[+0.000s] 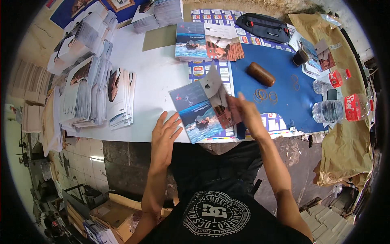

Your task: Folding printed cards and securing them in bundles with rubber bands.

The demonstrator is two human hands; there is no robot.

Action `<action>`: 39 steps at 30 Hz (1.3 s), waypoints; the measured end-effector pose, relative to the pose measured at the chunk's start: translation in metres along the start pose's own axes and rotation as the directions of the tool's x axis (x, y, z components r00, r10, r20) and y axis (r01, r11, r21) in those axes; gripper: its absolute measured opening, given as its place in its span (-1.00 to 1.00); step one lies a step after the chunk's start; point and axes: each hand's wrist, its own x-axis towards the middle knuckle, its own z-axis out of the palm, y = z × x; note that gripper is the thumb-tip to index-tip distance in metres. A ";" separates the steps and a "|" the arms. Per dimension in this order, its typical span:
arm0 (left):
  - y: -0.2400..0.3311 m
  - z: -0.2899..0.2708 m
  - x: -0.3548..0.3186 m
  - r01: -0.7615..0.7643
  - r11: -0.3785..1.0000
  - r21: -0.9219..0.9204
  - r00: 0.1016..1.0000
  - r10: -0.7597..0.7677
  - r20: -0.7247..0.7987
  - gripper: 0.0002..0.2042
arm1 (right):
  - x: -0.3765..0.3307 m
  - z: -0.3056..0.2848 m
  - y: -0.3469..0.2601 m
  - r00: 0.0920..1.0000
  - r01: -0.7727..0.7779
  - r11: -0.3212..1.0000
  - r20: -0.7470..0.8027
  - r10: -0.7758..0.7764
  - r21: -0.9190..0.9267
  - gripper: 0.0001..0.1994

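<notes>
A folded printed leaflet (200, 114), with a blue swimmer picture on one panel, is tilted above the near edge of the table. Its right panel (221, 97) bends upward, and my right hand (248, 116) grips that side, slightly blurred. Beside the leaflet's left edge is my left hand (163, 136), fingers spread and holding nothing; whether the fingertips touch the paper I cannot tell. Farther back lies a stack of the same leaflets (191, 42), partly fanned at its right side.
Tall piles of folded sheets (83, 91) fill the table's left side. On the blue surface at right are a brown cylindrical case (261, 74), rubber bands (266, 96), a dark cup (301, 57) and two red-labelled bottles (341, 110). A black pouch (264, 27) lies behind.
</notes>
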 end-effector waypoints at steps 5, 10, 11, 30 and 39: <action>-0.003 0.004 0.006 0.013 0.994 -0.108 0.999 -0.009 0.035 -0.31 | 0.001 0.048 0.009 0.876 0.454 0.605 0.204 -0.437 -0.654 -0.51; 0.003 0.008 0.004 0.013 0.995 -0.102 0.999 -0.009 0.042 -0.30 | 0.000 0.057 0.030 0.819 0.458 0.302 0.266 -0.508 -0.836 -0.46; 0.004 0.008 0.005 0.012 0.996 -0.093 0.999 -0.007 0.048 -0.29 | 0.000 0.057 0.030 0.811 0.459 0.277 0.271 -0.518 -0.844 -0.45; 0.001 0.010 0.007 0.006 0.999 -0.035 1.000 -0.005 0.026 -0.34 | -0.003 0.055 0.030 0.829 0.421 0.133 0.321 -0.458 -0.897 -0.44; -0.001 0.009 0.009 -0.034 0.998 0.055 0.999 0.031 0.043 -0.36 | -0.004 0.050 0.030 0.839 0.399 0.083 0.327 -0.436 -0.913 -0.47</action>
